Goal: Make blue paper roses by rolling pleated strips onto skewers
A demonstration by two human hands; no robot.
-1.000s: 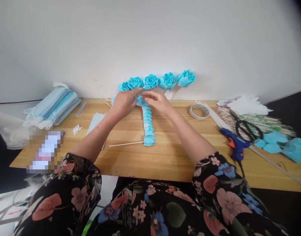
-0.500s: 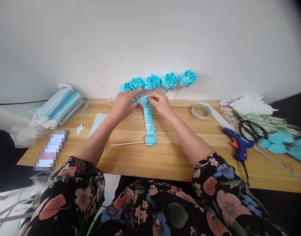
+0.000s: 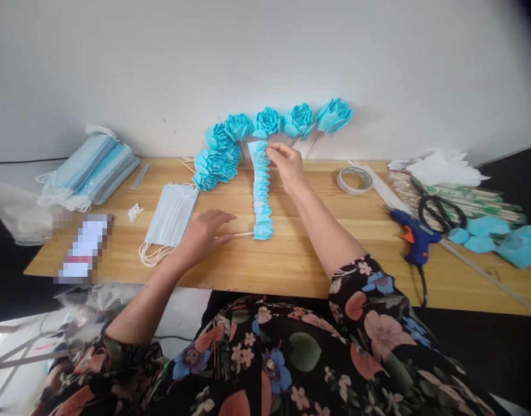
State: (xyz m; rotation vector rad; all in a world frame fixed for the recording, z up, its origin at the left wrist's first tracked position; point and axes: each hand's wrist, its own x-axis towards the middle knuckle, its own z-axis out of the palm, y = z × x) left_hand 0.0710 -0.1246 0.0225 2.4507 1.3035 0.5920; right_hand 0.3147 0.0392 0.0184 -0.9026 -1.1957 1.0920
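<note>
Right now, my right hand pinches the upper right edge of a pleated light-blue strip between thumb and fingertips. The strip runs lengthwise in front of me over the wooden table, its far end towards the wall and its near end meeting a thin stick that comes in from the left. My left hand is open at that stick, thumb and fingers parted; whether the thumb touches it, I cannot tell. Just left of this hand lies a pale blue face mask, its ear loops trailing towards me. Beyond the strip, blue flowers form a curved row, bending nearer to me on the left. Over on my right sit a roll of tape and, closer to me, a blue glue gun.
</note>
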